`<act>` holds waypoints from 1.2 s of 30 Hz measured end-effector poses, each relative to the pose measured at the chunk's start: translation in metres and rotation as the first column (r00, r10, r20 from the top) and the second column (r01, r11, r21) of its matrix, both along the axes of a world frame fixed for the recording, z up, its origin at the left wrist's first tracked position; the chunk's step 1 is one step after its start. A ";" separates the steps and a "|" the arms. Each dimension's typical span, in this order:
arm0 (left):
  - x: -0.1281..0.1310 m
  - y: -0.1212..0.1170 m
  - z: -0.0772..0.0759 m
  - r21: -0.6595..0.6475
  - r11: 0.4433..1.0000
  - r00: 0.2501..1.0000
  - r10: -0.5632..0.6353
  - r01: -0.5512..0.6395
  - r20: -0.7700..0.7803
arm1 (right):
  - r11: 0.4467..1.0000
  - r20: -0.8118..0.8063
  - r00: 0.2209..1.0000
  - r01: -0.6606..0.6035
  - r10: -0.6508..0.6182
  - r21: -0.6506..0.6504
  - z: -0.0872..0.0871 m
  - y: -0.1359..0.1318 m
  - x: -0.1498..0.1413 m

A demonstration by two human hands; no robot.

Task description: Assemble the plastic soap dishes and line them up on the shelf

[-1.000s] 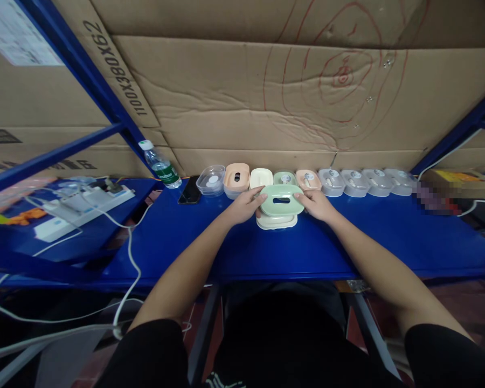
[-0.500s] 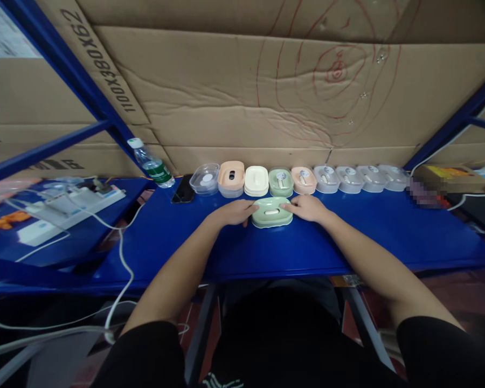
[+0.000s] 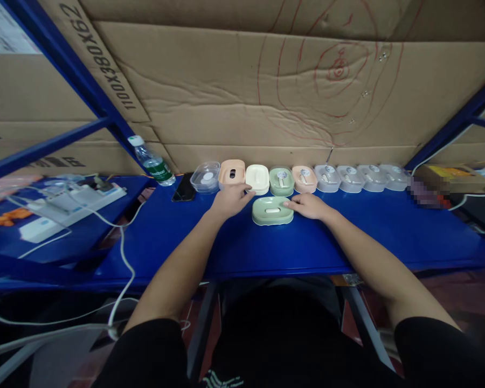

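A pale green plastic dish (image 3: 273,220) with a shallow oval top and a small slot sits on the blue table in front of me. My right hand (image 3: 309,206) grips its right end, thumb on the rim. Further left, my left hand (image 3: 232,200) holds nothing; its fingers are apart, at the near left corner of a cream stack of dishes (image 3: 257,173). Whether the fingertips touch that stack I cannot tell. Partly behind this hand is a peach dish (image 3: 231,167). A green lidded box (image 3: 281,186) stands just beyond the dish.
The back row also holds a clear container (image 3: 206,178), a peach lidded box (image 3: 304,183) and several clear-lidded boxes (image 3: 351,180). At the left are a phone (image 3: 184,188), a leaning water bottle (image 3: 153,164) and a power strip (image 3: 73,213) with cables. Cardboard (image 3: 226,81) walls the back.
My left hand has let go of the green dish and moved up to the cream stack, fingers opening. My right hand stays at the dish's right end.
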State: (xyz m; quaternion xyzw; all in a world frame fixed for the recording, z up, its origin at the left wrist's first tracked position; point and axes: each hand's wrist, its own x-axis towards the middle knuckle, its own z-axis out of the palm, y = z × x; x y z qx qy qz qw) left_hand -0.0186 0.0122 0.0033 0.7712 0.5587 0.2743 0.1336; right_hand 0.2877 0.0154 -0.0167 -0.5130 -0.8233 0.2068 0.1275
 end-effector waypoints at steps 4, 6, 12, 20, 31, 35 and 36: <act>-0.018 0.004 0.010 0.192 0.944 0.963 0.254 -0.267 0.087 | 0.999 -0.020 0.999 -0.045 0.045 0.005 -0.003 0.004 0.004; -0.031 0.006 0.014 0.253 0.899 0.933 0.358 -0.358 0.049 | 0.997 -0.026 0.997 -0.071 0.071 0.016 -0.004 0.005 0.006; -0.064 0.018 0.011 0.224 0.838 0.824 0.537 -0.498 -0.179 | 0.996 -0.011 0.996 -0.084 0.084 0.006 -0.002 0.004 0.007; -0.073 0.028 -0.002 0.153 0.846 0.815 0.532 -0.510 -0.230 | 0.996 -0.017 0.996 -0.087 0.087 0.006 0.001 0.002 0.007; -0.081 0.038 0.000 0.048 0.812 0.813 0.581 -0.582 0.030 | 0.996 -0.029 0.995 -0.095 0.095 0.006 -0.002 0.004 0.009; -0.083 0.040 -0.002 0.157 0.802 0.810 0.535 -0.576 0.240 | 0.995 -0.040 0.995 -0.095 0.095 -0.003 -0.003 0.005 0.009; -0.081 0.040 -0.001 0.203 0.795 0.808 0.503 -0.572 0.306 | 0.996 -0.041 0.995 -0.094 0.094 -0.004 -0.004 0.005 0.009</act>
